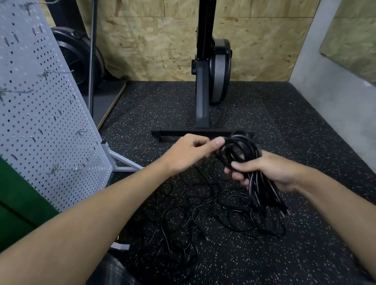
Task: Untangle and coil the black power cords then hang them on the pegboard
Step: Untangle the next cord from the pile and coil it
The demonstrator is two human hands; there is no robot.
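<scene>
A coiled bundle of black power cord (240,148) is held above the floor. My right hand (266,168) grips the bundle at its middle, and loose ends hang down below the fist. My left hand (190,152) pinches a strand at the coil's left side between thumb and fingers. Below the hands, more black cords (197,213) lie tangled on the speckled black floor. The grey pegboard (30,101) stands at the left, with several metal hooks (62,169) sticking out of it.
A rowing machine stands upright against the chipboard wall, its base bar (183,133) lying just beyond my hands. The pegboard's metal foot (124,161) reaches onto the floor at the left. A fan (75,56) sits behind the pegboard. A concrete wall (349,118) runs along the right.
</scene>
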